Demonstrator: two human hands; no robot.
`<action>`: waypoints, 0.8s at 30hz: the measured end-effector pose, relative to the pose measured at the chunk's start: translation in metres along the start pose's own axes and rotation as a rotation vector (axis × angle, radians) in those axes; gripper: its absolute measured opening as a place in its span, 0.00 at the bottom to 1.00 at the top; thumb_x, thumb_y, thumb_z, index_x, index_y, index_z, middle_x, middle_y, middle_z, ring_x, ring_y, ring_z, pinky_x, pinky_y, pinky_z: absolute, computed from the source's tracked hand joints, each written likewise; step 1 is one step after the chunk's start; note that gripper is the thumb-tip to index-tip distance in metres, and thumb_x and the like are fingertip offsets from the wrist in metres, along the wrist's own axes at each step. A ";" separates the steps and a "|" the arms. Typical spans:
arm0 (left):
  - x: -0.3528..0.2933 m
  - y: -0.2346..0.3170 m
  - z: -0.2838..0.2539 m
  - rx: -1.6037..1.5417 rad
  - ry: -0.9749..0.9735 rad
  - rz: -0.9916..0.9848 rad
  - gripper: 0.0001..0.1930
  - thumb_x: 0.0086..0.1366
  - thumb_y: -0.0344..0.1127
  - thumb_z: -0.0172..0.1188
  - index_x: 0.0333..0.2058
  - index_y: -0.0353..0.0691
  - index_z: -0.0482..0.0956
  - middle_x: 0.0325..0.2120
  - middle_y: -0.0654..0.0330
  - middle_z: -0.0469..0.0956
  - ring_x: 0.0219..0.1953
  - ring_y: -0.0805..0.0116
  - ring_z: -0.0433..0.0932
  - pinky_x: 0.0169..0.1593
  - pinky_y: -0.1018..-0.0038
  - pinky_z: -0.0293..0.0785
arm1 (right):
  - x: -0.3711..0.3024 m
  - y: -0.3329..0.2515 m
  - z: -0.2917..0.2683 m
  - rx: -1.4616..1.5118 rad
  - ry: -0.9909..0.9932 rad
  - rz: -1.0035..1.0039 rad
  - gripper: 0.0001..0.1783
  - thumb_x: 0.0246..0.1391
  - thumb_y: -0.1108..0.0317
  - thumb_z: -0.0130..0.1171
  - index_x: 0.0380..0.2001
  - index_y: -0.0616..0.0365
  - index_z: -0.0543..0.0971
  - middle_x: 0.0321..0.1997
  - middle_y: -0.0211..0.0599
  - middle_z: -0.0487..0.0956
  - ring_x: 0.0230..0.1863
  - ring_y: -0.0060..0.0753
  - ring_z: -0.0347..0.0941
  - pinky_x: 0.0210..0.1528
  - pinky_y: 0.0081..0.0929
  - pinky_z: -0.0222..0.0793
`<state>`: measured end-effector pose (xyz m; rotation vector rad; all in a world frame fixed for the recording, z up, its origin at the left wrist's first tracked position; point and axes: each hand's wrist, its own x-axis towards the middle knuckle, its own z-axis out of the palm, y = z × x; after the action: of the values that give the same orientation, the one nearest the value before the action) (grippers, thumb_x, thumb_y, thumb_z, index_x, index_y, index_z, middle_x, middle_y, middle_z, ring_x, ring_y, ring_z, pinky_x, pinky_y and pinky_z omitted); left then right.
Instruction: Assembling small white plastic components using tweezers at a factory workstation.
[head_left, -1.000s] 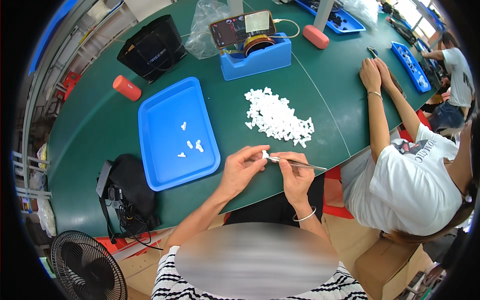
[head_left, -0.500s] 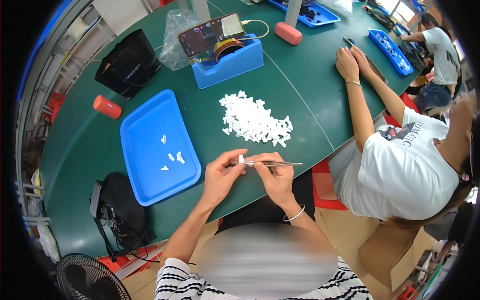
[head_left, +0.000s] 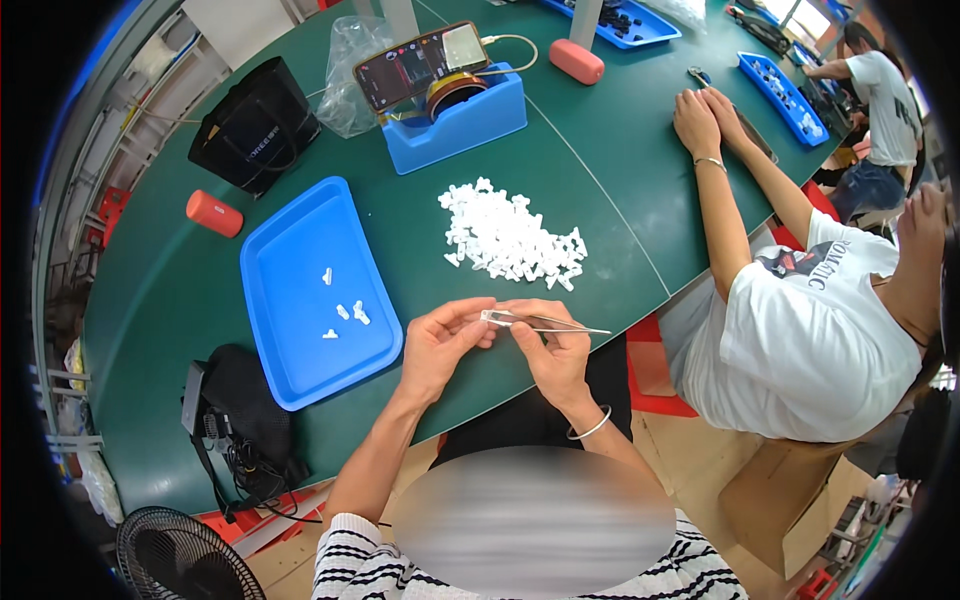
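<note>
A small white plastic part (head_left: 488, 315) is pinched between the fingers of my left hand (head_left: 441, 345), just in front of the heap. Metal tweezers (head_left: 562, 326) lie in my right hand (head_left: 555, 352), their tips at the white part and their back end pointing right. The two tweezer arms show a gap between them. Beyond my hands spreads a heap of small white plastic parts (head_left: 505, 233). To the left, a blue tray (head_left: 300, 365) holds several more of these parts. Exactly where the tips touch the part is too small to tell.
A blue tape dispenser (head_left: 455, 125) with a phone (head_left: 420, 65) leaning on it stands at the back. A black bag (head_left: 255, 130), a red cylinder (head_left: 214, 213) and a black pouch (head_left: 245, 420) surround the tray. At right, a co-worker's hands (head_left: 708, 122) rest on the green table.
The tweezers have turned slightly and their arms now show apart, where they looked closed together before. The white part has tilted in my left fingers. Both hands stay nearly in place.
</note>
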<state>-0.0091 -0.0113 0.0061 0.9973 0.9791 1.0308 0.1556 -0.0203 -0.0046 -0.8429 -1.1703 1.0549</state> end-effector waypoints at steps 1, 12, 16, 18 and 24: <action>0.000 0.000 0.000 -0.024 -0.006 -0.019 0.15 0.63 0.25 0.57 0.48 0.30 0.75 0.36 0.56 0.80 0.35 0.74 0.78 0.42 0.79 0.76 | 0.001 -0.001 0.000 -0.002 -0.023 0.008 0.09 0.57 0.74 0.58 0.40 0.65 0.78 0.41 0.38 0.80 0.41 0.25 0.77 0.44 0.22 0.72; -0.001 0.004 0.003 -0.053 -0.014 -0.080 0.15 0.63 0.27 0.57 0.48 0.31 0.76 0.35 0.57 0.80 0.34 0.75 0.77 0.42 0.79 0.75 | -0.002 0.000 0.000 0.112 0.086 -0.026 0.08 0.57 0.74 0.58 0.39 0.67 0.77 0.40 0.38 0.80 0.38 0.23 0.76 0.42 0.19 0.72; 0.000 0.001 0.001 -0.096 -0.010 -0.076 0.15 0.64 0.27 0.56 0.49 0.30 0.75 0.35 0.57 0.80 0.34 0.75 0.77 0.42 0.79 0.75 | 0.000 0.001 0.000 -0.018 -0.007 -0.019 0.08 0.57 0.74 0.58 0.39 0.66 0.77 0.39 0.38 0.81 0.37 0.23 0.77 0.41 0.19 0.72; 0.003 0.001 0.001 -0.094 -0.021 -0.077 0.15 0.64 0.27 0.56 0.49 0.30 0.75 0.35 0.57 0.80 0.34 0.75 0.77 0.42 0.79 0.75 | 0.000 0.009 -0.004 -0.054 -0.008 -0.040 0.08 0.57 0.73 0.58 0.39 0.66 0.77 0.37 0.37 0.81 0.36 0.23 0.77 0.39 0.19 0.72; 0.003 0.005 0.002 -0.114 -0.013 -0.098 0.15 0.63 0.26 0.57 0.49 0.30 0.75 0.34 0.57 0.80 0.33 0.74 0.77 0.41 0.79 0.75 | 0.000 0.005 -0.002 0.019 0.063 -0.075 0.07 0.59 0.73 0.56 0.38 0.67 0.75 0.37 0.43 0.80 0.37 0.27 0.77 0.41 0.21 0.72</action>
<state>-0.0072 -0.0075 0.0106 0.8534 0.9392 0.9863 0.1563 -0.0186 -0.0098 -0.8056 -1.1289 0.9701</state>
